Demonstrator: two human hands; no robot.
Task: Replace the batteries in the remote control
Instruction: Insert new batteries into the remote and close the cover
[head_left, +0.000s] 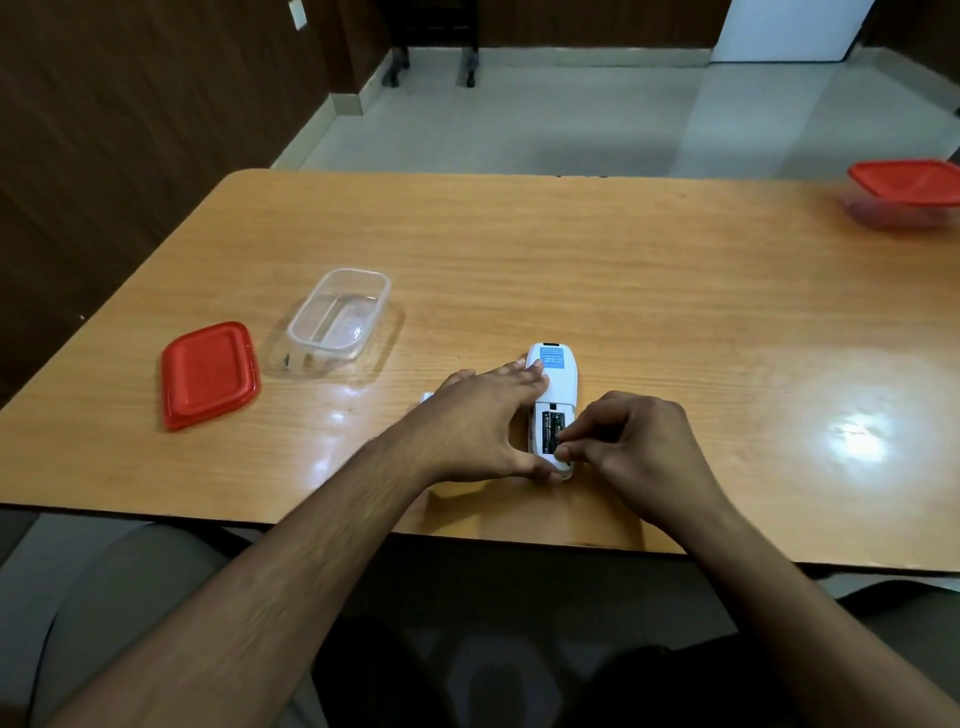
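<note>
A white remote control (558, 382) lies face down near the table's front edge, its battery bay open toward me. A dark battery (549, 431) sits in the bay. My left hand (478, 426) spans the remote's left side, fingers on its upper body and thumb at its near end. My right hand (631, 441) pinches at the bay's right half with thumb and fingertips; what it pinches is hidden. A small white piece (426, 398), perhaps the battery cover, peeks out behind my left hand.
An empty clear plastic box (340, 314) stands left of the remote, its red lid (208, 374) lying further left. A second red-lidded box (906, 192) sits at the far right of the wooden table (623, 270).
</note>
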